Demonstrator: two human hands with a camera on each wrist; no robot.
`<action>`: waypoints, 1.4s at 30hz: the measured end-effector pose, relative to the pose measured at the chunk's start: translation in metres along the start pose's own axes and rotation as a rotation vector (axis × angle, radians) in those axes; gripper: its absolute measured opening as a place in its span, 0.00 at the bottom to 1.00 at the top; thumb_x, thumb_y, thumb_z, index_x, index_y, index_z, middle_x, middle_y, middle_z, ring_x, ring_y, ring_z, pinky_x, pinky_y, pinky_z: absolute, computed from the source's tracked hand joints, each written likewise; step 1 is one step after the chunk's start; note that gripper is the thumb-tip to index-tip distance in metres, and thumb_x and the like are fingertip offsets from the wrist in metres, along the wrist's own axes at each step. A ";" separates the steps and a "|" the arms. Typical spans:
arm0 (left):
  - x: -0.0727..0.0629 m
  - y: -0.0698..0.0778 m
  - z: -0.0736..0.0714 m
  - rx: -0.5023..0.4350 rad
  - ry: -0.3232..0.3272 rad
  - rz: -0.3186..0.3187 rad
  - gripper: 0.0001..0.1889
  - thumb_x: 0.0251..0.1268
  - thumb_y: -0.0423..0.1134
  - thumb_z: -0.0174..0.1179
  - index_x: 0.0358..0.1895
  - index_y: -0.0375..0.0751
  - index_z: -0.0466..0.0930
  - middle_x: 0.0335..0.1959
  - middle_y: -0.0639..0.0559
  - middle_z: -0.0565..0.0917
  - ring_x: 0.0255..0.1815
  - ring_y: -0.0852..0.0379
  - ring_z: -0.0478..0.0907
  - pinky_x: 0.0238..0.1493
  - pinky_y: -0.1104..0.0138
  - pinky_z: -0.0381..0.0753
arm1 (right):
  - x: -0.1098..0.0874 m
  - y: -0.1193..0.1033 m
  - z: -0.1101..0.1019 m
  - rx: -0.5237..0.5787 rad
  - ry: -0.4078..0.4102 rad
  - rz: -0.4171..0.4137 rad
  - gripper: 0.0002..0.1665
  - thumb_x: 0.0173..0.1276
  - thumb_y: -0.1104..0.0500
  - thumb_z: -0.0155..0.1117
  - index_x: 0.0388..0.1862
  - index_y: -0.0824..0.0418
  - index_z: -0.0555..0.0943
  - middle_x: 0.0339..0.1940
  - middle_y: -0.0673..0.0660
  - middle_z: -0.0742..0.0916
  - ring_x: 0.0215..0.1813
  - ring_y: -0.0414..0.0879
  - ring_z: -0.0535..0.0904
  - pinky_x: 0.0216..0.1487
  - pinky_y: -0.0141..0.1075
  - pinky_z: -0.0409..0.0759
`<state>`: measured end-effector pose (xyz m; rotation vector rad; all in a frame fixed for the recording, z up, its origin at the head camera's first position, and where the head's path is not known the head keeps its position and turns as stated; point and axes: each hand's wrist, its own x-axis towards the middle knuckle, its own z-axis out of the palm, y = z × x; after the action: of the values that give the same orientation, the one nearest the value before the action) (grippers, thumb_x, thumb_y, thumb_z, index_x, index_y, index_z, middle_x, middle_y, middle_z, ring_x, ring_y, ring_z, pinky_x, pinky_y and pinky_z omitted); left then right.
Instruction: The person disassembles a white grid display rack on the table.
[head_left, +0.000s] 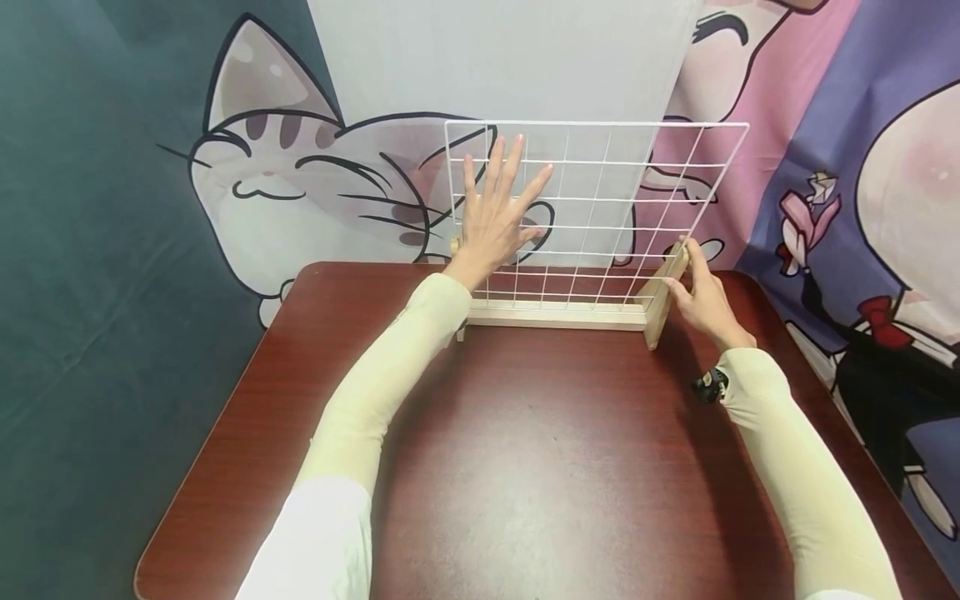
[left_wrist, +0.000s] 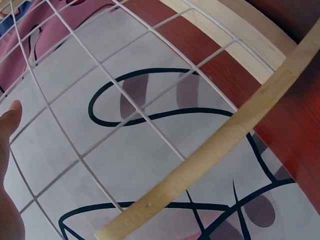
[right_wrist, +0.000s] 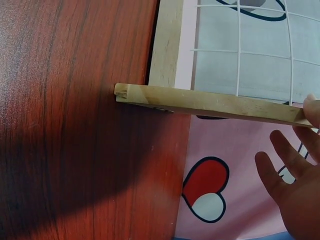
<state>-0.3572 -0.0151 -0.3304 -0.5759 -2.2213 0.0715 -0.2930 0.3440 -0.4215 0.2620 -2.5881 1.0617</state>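
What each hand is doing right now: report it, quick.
Left hand: open, in front of the grid, holding nothing.
Right hand: closed, pinching the end of the wood leg.

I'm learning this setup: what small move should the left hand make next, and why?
Perhaps lower the left hand to the pale wooden left side piece: the right hand grips the pale wooden right side piece, while the left is spread before the white wire grid panel.

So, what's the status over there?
Left grip spread open before white grid. Right grip pinching wooden side piece. Grid standing. Nothing visibly in the way.
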 end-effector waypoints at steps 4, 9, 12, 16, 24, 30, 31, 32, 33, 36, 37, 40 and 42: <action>-0.001 0.000 0.002 -0.018 0.008 0.005 0.52 0.50 0.70 0.66 0.79 0.70 0.49 0.83 0.43 0.47 0.84 0.41 0.40 0.77 0.36 0.29 | -0.001 0.001 0.000 -0.005 0.000 0.003 0.42 0.74 0.63 0.57 0.80 0.43 0.52 0.65 0.71 0.79 0.60 0.67 0.79 0.53 0.45 0.79; 0.002 0.001 0.002 0.015 0.003 -0.008 0.55 0.49 0.73 0.64 0.80 0.68 0.46 0.83 0.44 0.46 0.84 0.41 0.40 0.78 0.36 0.33 | -0.001 0.000 0.000 -0.008 0.011 -0.002 0.42 0.75 0.63 0.57 0.80 0.42 0.52 0.63 0.69 0.81 0.59 0.65 0.80 0.44 0.18 0.68; 0.004 0.001 0.001 0.027 -0.015 -0.025 0.57 0.47 0.74 0.64 0.80 0.67 0.44 0.83 0.43 0.44 0.84 0.41 0.38 0.78 0.36 0.34 | -0.001 0.000 0.000 -0.003 0.013 -0.004 0.42 0.75 0.63 0.57 0.80 0.42 0.52 0.62 0.69 0.81 0.58 0.65 0.80 0.42 0.15 0.66; 0.007 0.002 -0.001 0.027 -0.044 -0.042 0.60 0.45 0.74 0.66 0.81 0.66 0.42 0.83 0.43 0.42 0.84 0.41 0.37 0.78 0.37 0.30 | 0.000 0.000 0.001 -0.001 0.016 0.001 0.42 0.74 0.64 0.56 0.80 0.43 0.52 0.63 0.69 0.81 0.57 0.65 0.80 0.42 0.15 0.68; 0.009 0.003 0.000 0.021 -0.046 -0.060 0.61 0.43 0.73 0.68 0.81 0.65 0.42 0.83 0.43 0.43 0.84 0.41 0.37 0.77 0.37 0.28 | 0.000 -0.002 0.001 0.000 0.017 0.005 0.42 0.74 0.64 0.56 0.80 0.44 0.52 0.65 0.71 0.79 0.60 0.67 0.79 0.54 0.60 0.77; 0.007 0.002 0.001 0.017 -0.047 -0.056 0.61 0.43 0.73 0.68 0.81 0.64 0.44 0.82 0.42 0.47 0.83 0.40 0.39 0.77 0.37 0.28 | -0.001 -0.004 0.001 -0.005 0.007 0.007 0.42 0.74 0.65 0.57 0.80 0.44 0.52 0.64 0.70 0.80 0.60 0.66 0.79 0.53 0.53 0.77; 0.007 0.002 0.000 0.021 -0.054 -0.058 0.61 0.44 0.73 0.68 0.81 0.65 0.43 0.82 0.42 0.46 0.83 0.40 0.38 0.77 0.37 0.28 | -0.001 -0.005 0.000 -0.008 0.005 -0.001 0.42 0.74 0.64 0.57 0.80 0.45 0.52 0.64 0.70 0.80 0.59 0.66 0.79 0.52 0.50 0.78; 0.008 0.002 0.000 0.022 -0.058 -0.058 0.61 0.44 0.73 0.68 0.81 0.65 0.43 0.82 0.42 0.46 0.83 0.40 0.38 0.77 0.37 0.28 | -0.001 -0.005 0.000 -0.010 0.002 -0.007 0.41 0.74 0.64 0.57 0.80 0.46 0.52 0.64 0.70 0.80 0.59 0.67 0.80 0.51 0.44 0.78; 0.008 0.002 0.000 0.022 -0.063 -0.058 0.61 0.44 0.73 0.68 0.81 0.65 0.42 0.82 0.42 0.45 0.83 0.40 0.38 0.77 0.37 0.28 | -0.001 -0.005 -0.001 -0.010 0.000 -0.012 0.41 0.74 0.64 0.57 0.80 0.46 0.52 0.64 0.70 0.80 0.59 0.67 0.80 0.50 0.37 0.78; 0.009 0.002 -0.002 0.019 -0.082 -0.058 0.61 0.45 0.74 0.67 0.81 0.65 0.41 0.83 0.43 0.43 0.84 0.41 0.36 0.77 0.37 0.27 | -0.001 -0.006 -0.002 -0.002 -0.004 -0.027 0.41 0.74 0.64 0.57 0.80 0.47 0.53 0.64 0.71 0.80 0.59 0.68 0.80 0.45 0.21 0.72; 0.009 0.001 -0.002 0.018 -0.087 -0.057 0.61 0.45 0.74 0.67 0.81 0.65 0.41 0.83 0.43 0.42 0.84 0.41 0.36 0.77 0.37 0.26 | -0.001 -0.007 -0.002 0.000 -0.004 -0.032 0.41 0.74 0.64 0.57 0.79 0.47 0.53 0.64 0.71 0.80 0.58 0.68 0.80 0.44 0.18 0.70; 0.010 0.001 -0.002 0.013 -0.091 -0.046 0.61 0.45 0.74 0.67 0.81 0.64 0.41 0.82 0.42 0.45 0.83 0.41 0.37 0.78 0.38 0.26 | -0.002 -0.007 -0.002 -0.001 -0.002 -0.030 0.41 0.74 0.64 0.57 0.79 0.47 0.53 0.64 0.71 0.80 0.58 0.68 0.80 0.46 0.23 0.75; 0.009 0.001 -0.001 0.014 -0.090 -0.037 0.61 0.45 0.74 0.67 0.81 0.64 0.41 0.81 0.42 0.48 0.83 0.41 0.38 0.78 0.39 0.27 | -0.002 -0.007 -0.001 -0.004 -0.002 -0.024 0.41 0.74 0.64 0.57 0.80 0.47 0.52 0.64 0.71 0.80 0.58 0.68 0.80 0.50 0.36 0.80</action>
<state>-0.3607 -0.0103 -0.3233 -0.5330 -2.3158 0.0958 -0.2886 0.3399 -0.4173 0.2920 -2.5819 1.0490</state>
